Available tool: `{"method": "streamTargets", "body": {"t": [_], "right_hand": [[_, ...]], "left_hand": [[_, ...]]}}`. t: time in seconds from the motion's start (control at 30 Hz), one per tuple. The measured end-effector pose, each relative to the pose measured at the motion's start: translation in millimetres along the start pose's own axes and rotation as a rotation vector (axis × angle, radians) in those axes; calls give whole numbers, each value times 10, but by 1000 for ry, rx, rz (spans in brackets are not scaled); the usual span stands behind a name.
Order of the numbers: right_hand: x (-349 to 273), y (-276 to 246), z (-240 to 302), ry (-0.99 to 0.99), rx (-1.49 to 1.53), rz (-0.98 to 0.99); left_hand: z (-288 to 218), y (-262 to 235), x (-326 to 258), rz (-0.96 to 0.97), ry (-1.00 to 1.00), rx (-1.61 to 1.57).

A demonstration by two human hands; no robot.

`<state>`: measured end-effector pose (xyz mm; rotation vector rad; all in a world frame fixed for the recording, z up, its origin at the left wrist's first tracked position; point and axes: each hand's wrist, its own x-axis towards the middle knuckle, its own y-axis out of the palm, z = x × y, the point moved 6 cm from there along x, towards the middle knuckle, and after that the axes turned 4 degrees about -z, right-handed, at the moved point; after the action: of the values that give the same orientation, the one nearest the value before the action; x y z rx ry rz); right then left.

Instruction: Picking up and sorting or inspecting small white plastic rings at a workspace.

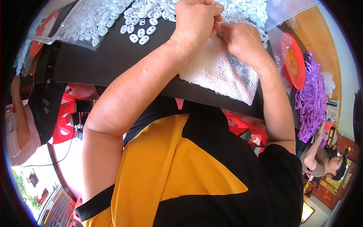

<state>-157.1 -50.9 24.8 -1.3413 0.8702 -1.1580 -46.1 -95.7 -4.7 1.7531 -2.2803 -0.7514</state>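
At the top of the view my left hand (194,22) is closed in a pinch, its fingertips close to those of my right hand (245,42). My right hand is also closed, with thumb and fingers pressed together. Whatever sits between the fingers is too small and hidden to make out. Under the hands a pale towel-like cloth (223,77) lies over the near edge of the dark table (94,70). Beyond and to the left of my left hand lie many small white oval pieces with two holes (143,39), some loose on the table, others heaped.
A clear plastic bin (56,38) of white pieces stands at left. Clear plastic sheeting (287,11) lies at right, near a red round tray (295,62) and a pile of purple strips (310,98). One person (22,128) is at left, another (321,159) at right.
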Motion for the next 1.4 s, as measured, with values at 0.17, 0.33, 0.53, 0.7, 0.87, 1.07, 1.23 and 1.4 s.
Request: {"method": "streamTargets", "body": {"t": [0.17, 0.33, 0.53, 0.7, 0.87, 1.07, 1.23, 1.4], "right_hand": [[16, 53, 38, 33, -58, 66], [11, 17, 64, 77, -65, 110], [-4, 12, -394, 214, 713, 55], [-229, -151, -380, 230, 1111, -45], [-313, -110, -491, 286, 1252, -84], [-368, -207, -462, 276, 1242, -130], [-402, -263, -390, 289, 1239, -135], [-412, -283, -344, 253, 1253, -118]], "left_hand": [[-69, -20, -97, -81, 138, 133], [-22, -41, -34, -86, 184, 149], [-31, 45, -66, 10, 168, 269], [-77, 244, -184, 284, 218, 456], [-51, 302, -202, 335, 234, 471], [-83, 390, -301, 320, 376, 556], [-100, 371, -356, 315, 463, 585], [-98, 335, -373, 325, 508, 554]]}}
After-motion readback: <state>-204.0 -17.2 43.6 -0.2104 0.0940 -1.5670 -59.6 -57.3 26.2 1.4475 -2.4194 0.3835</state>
